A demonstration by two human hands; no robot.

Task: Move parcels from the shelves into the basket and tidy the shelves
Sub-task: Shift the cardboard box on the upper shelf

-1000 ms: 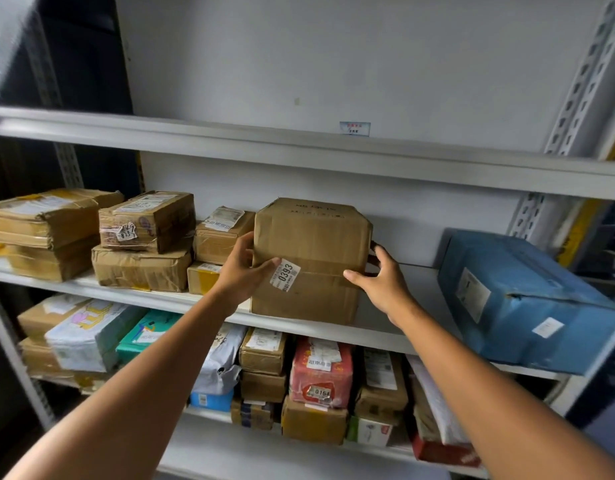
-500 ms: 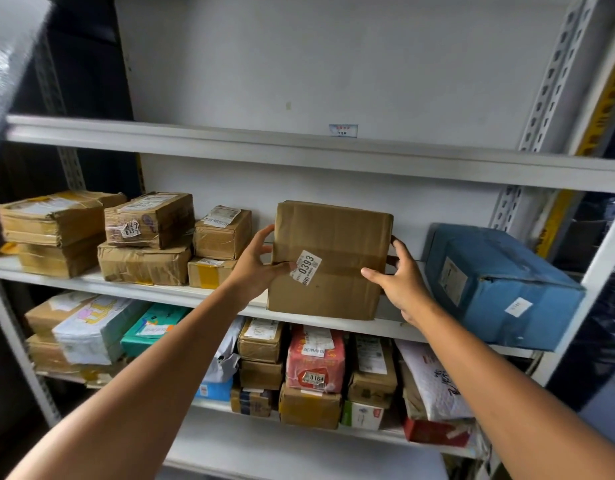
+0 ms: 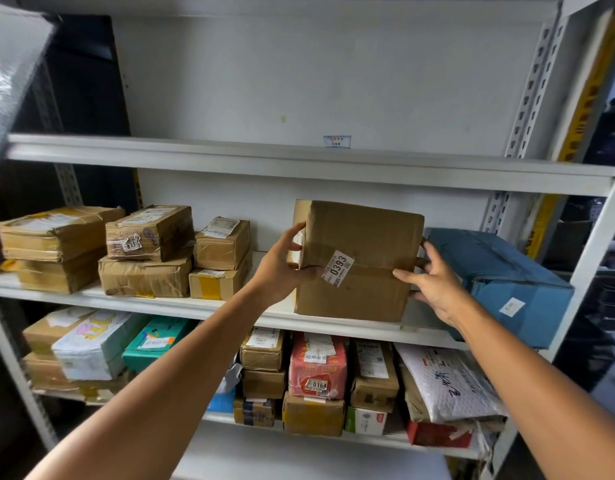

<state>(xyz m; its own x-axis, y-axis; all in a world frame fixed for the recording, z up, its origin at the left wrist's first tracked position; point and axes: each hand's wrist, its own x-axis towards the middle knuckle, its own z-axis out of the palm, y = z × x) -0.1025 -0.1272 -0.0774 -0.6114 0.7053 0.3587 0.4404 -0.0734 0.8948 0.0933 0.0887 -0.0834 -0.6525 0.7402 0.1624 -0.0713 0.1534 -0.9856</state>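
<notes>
The brown box (image 3: pixel 365 268) is sitting further right on the middle shelf (image 3: pixel 195 306) than a second ago, and the gap between it and the small taped cartons (image 3: pixel 221 258) on the left is wider.

The left hand (image 3: pixel 282 268) is gripping the box's left near corner, with the thumb lying across the front face by the 0393 label (image 3: pixel 337 268) and the fingers curling round the side. The box is standing upright at the shelf's near edge. The right hand (image 3: pixel 434 289) is clamping the opposite side, thumb on the front and fingers reaching behind, in the narrow space beside the blue parcel (image 3: pixel 500 282).

The risk is gathering on the right. The blue parcel is hanging out past the near lip of the shelf, so a knock from the box or the right wrist could be tipping it off. The box is being held by side pressure alone, with nothing beneath it once it leaves the shelf, so a heavy load could be slipping through the palms. The basket is not showing in this view.
</notes>
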